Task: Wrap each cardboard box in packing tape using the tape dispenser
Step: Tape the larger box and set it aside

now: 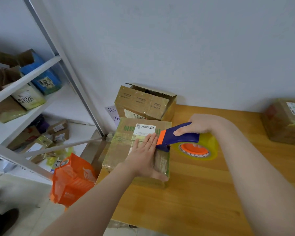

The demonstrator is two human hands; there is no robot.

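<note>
Two hands on the job: the left hand (pixel 143 157) lies flat on top of the cardboard box (pixel 119 150), fingers (pixel 149 142) straight and together, pressing down, thumb over the box's near right corner. That box sits at the left end of the wooden worktop (pixel 194 193), with a white shipping label (pixel 145 129) on its top and glossy tape already across it. At the box's right edge, the right hand (pixel 200 125) grips the blue handle of the tape dispenser (pixel 177 136), fingers curled round it. The dispenser's orange-and-blue nose meets the box's top right edge, just beside the left fingertips. The yellowish tape roll (pixel 209 147) on its orange hub sits off the box's right side; whether it touches the wood, I cannot tell. Just behind the box, against the wall, stands a second carton (pixel 143 103) with one flap up. Well to the right of the box is a third taped parcel (pixel 284 121), blurred. Left of the box, down on the floor, there's an orange bag (pixel 73 181), and beyond it a white shelf rack (pixel 24 79) stacked with parcels.
</note>
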